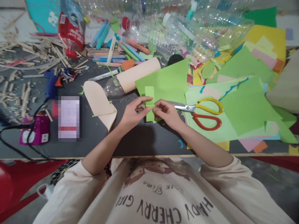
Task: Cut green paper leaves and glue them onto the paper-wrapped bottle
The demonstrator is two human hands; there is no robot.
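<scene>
A narrow light-green paper strip (149, 91) with crease lines across it stands between my hands near the middle of the table. My left hand (133, 112) has thumb and forefinger closed on its left edge. From the other side, my right hand (167, 114) pinches the strip near its lower part, fingers curled. Behind them lies a larger green paper sheet (167, 77), partly under the strip. Scissors (188, 107) with one yellow and one red handle rest just right of my right hand, their blade tips hidden behind it.
To the left lie a beige paper cutout (97, 98), a blue glue gun (51, 83) and a blurred-out rectangular item (68, 116). A paper-wrapped plastic bottle (140, 74) lies behind my hands. Clear bottles (149, 34) line the back; stacked coloured paper (247, 109) covers the right.
</scene>
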